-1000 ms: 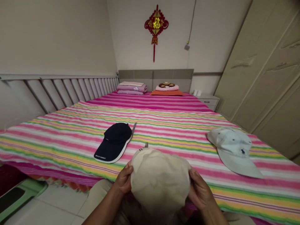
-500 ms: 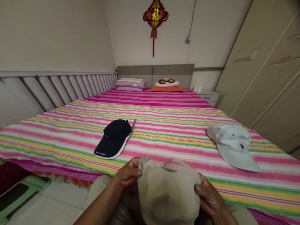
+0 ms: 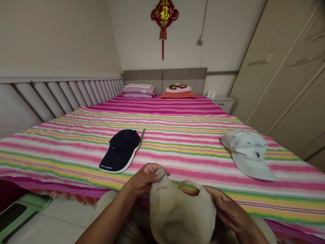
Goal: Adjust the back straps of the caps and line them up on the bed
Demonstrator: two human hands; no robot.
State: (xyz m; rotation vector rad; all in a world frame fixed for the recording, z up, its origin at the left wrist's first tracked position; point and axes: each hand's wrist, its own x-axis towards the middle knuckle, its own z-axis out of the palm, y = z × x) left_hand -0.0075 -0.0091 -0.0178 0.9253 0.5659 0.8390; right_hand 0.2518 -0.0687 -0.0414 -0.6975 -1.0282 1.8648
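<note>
While the left hand (image 3: pixel 143 179) pinches the strap end (image 3: pixel 160 174) of the cap (image 3: pixel 180 217) and the right hand (image 3: pixel 225 210) clasps the opposite rim, a slack pinch could drop it below.

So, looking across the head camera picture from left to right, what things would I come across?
Green stool → navy cap → beige cap → pale blue cap → wardrobe doors.
</note>
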